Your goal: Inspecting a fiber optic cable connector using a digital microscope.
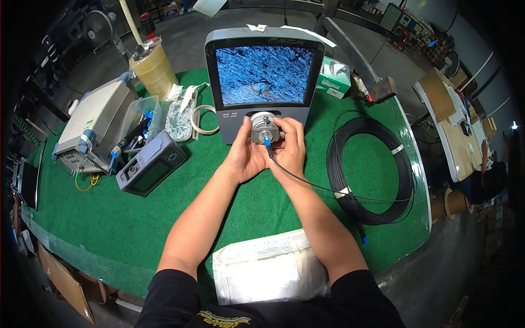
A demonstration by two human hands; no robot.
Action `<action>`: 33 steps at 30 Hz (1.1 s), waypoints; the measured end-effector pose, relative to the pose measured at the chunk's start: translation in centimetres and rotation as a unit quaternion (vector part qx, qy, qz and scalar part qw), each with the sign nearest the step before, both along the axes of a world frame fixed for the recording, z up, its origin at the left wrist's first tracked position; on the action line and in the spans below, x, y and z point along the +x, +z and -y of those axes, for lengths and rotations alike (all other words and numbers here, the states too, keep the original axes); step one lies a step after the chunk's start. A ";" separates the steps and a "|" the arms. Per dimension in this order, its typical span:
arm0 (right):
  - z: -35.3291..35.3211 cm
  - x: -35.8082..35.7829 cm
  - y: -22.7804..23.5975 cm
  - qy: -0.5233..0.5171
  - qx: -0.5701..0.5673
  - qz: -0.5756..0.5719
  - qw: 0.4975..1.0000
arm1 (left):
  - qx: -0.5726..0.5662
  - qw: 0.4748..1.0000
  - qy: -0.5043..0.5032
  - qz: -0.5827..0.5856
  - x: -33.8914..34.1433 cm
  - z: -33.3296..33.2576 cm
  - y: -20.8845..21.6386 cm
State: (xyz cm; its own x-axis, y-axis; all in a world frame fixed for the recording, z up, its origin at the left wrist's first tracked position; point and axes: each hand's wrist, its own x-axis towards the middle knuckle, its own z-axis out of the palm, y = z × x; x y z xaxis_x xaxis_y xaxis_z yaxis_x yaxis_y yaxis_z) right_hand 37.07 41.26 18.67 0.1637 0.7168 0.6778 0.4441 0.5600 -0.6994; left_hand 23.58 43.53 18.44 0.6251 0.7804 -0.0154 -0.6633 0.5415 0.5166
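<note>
A black shirt [169, 300] with yellow lettering was nearest, before a crinkled whitish packet [240, 273] at the green table's [136, 235] near edge. Toward the far edge, left hand [241, 158] and right hand [292, 150] closed around a round metal fitting [261, 128], a blue connector [267, 139] at its face, beneath a dark, small-lettered monitor [262, 74]. Coiled black cable [334, 158] lay near the right edge.

One coil [334, 169], one blue screen [265, 74]

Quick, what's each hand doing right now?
Left hand: cupped against the round silver metal fitting; its fingers are mostly hidden, so I can't tell how tightly closed.
Right hand: closed, holding the fitting's right side.
</note>
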 end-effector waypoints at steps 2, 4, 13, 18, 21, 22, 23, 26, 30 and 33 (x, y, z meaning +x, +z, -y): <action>-0.5 -0.1 -0.2 -0.008 0.008 -0.015 1.000 | 0.005 0.999 -0.025 0.026 0.1 -0.3 0.0; -0.9 0.2 -0.3 -0.025 0.027 0.040 0.999 | -0.007 0.999 0.006 -0.040 0.4 -0.4 0.2; -0.3 -0.4 0.2 -0.006 0.005 -0.015 1.000 | -0.013 1.000 -0.011 -0.011 -0.1 -0.4 -0.2; -0.1 -0.1 0.5 -0.001 0.016 0.003 1.000 | 0.003 1.000 -0.017 -0.007 -0.2 -0.3 0.1; 0.2 -0.2 0.6 0.007 0.010 0.002 1.000 | 0.007 1.000 -0.028 0.010 -0.3 -0.3 -0.3; 0.3 -0.2 0.6 0.020 -0.010 -0.013 1.000 | 0.000 0.999 -0.030 0.022 -0.3 -0.3 -0.4; 0.2 -0.1 0.5 0.020 -0.010 -0.013 1.000 | 0.001 0.999 -0.030 0.022 -0.3 -0.4 -0.4; -0.1 0.2 0.1 -0.001 0.012 0.028 1.000 | 0.018 1.000 -0.017 0.008 0.0 -0.2 0.0; -0.3 -0.1 0.1 0.007 0.011 0.007 1.000 | -0.016 1.000 -0.006 0.019 0.0 -0.4 -0.1; -0.1 -0.1 0.0 -0.006 0.007 0.002 1.000 | -0.012 1.000 -0.003 0.010 0.2 -0.1 -0.1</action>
